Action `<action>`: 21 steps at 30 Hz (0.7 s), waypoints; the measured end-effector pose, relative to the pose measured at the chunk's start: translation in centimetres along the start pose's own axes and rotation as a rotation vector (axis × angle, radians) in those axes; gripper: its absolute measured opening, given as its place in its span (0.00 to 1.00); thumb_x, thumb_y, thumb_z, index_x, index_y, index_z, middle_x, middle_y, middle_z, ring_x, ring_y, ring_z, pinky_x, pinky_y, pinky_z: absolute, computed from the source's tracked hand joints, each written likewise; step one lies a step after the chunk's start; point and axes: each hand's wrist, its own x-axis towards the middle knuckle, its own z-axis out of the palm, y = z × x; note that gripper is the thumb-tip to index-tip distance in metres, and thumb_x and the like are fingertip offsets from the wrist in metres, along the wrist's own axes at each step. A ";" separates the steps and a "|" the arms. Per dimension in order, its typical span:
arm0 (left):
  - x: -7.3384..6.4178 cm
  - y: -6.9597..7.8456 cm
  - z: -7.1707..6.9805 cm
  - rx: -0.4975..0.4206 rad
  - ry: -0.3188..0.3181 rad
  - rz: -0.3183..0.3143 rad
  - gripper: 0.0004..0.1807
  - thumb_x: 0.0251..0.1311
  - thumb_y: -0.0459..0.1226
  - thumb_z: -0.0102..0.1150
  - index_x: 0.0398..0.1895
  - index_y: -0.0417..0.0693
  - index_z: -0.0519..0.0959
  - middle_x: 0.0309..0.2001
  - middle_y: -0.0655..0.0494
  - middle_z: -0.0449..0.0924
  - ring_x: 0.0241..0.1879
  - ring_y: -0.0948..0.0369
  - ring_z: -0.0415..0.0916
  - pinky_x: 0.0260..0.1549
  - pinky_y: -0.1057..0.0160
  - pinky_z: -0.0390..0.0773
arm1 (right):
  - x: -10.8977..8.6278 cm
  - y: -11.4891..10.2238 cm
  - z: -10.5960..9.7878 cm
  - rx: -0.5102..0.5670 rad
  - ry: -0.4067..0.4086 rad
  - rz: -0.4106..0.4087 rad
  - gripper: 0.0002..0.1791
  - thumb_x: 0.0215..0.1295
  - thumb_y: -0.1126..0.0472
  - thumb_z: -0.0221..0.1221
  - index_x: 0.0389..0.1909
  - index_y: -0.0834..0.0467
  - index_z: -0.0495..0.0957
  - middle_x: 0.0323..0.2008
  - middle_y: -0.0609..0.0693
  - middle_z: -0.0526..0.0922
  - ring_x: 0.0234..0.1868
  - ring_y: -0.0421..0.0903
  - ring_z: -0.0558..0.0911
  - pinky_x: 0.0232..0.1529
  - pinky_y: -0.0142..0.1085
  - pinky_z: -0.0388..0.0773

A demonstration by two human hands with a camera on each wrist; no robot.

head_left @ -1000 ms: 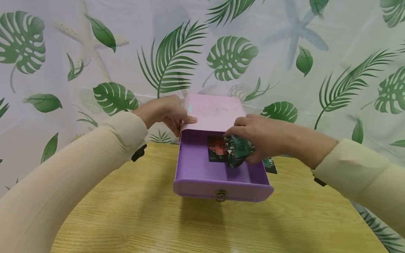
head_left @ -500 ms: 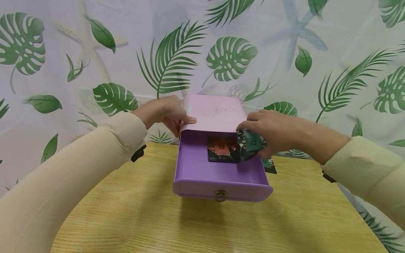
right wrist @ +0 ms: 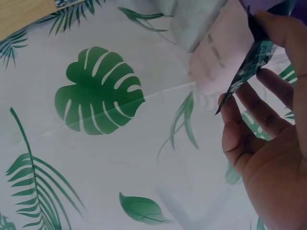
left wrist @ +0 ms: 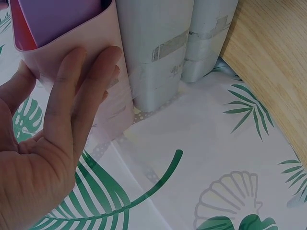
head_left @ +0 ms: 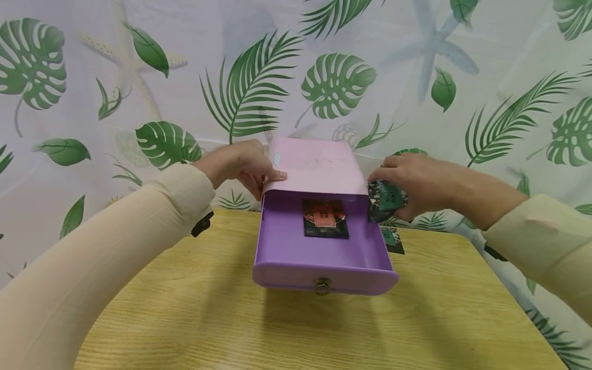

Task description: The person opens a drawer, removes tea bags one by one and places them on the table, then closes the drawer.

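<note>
A pink drawer box (head_left: 316, 162) has its purple drawer (head_left: 277, 241) pulled out. My left hand (head_left: 250, 164) rests on the box's left front corner, thumb on top and fingers along the side. In the left wrist view, those fingers (left wrist: 62, 96) lie fairly straight against the pink wall. Just right of the box, my right hand (head_left: 416, 180) pinches a dark sachet (head_left: 386, 199) with a green label. The right wrist view shows this sachet (right wrist: 256, 60) edge-on between thumb and fingers. Inside the drawer lies a dark sachet with a red label (head_left: 325, 218).
Another green-labelled sachet (head_left: 393, 240) lies on the wooden table (head_left: 194, 303) right of the drawer. A metal ring pull (head_left: 322, 286) sits on the drawer front. Beside the pink casing are pale, taped wrapped blocks (left wrist: 156, 57). A leaf-patterned cloth (head_left: 333, 82) hangs behind.
My right hand has carried the green-labelled sachet rightward, from over the drawer to past its right side, uncovering the red-labelled one. The left hand has stayed in place.
</note>
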 end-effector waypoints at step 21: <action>0.3 -0.2 0.0 0.019 0.008 0.003 0.23 0.66 0.44 0.64 0.48 0.30 0.74 0.43 0.33 0.82 0.31 0.49 0.88 0.38 0.55 0.88 | -1.0 2.5 2.9 -0.024 -0.081 0.105 0.42 0.34 0.54 0.82 0.58 0.54 0.79 0.47 0.55 0.81 0.45 0.55 0.81 0.45 0.53 0.84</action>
